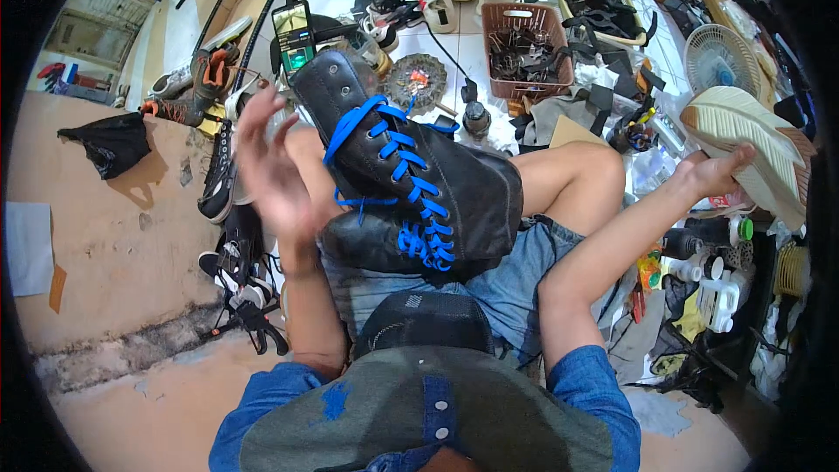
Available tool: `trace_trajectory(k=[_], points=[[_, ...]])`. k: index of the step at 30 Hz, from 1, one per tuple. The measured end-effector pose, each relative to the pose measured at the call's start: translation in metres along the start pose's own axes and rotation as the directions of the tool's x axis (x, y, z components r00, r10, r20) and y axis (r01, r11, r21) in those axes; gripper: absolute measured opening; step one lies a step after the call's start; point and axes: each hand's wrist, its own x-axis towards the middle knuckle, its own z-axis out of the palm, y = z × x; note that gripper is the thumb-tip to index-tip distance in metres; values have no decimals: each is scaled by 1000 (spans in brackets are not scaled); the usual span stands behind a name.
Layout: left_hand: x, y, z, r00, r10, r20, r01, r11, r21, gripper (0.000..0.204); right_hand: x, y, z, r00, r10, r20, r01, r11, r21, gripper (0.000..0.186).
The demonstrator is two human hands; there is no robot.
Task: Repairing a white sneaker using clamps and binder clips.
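A tall black leather boot (476, 201) with bright blue laces lies across my lap, its upper end pointing away from me. My left hand (273, 170) is raised just left of the boot, blurred by motion, its fingers apart. I see nothing clearly held in it. Out to the right, my right hand (721, 173) grips a shoe (743, 131) with a thick cream sole turned toward me. My thumb shows against the sole, while the other fingers are mostly hidden behind the shoe.
Ahead stand a brown basket (527, 52) of dark metal pieces, a lit phone (294, 39) and a round dark tray (415, 83). Several shoes (214, 79) line the left. A fan (721, 61) and bottles (721, 301) stand at right, beside a wall (105, 253) at left.
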Motion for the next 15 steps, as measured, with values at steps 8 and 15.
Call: trace_trajectory(k=[8,15], points=[[-51,-20,1,209,-202,957,99,978,185,104,-14,-2,7,999,23,31,-23,999,24,89],[-74,-43,32,262,-188,946,216,967,133,46,-7,-3,-1,996,75,-58,-70,995,70,77]])
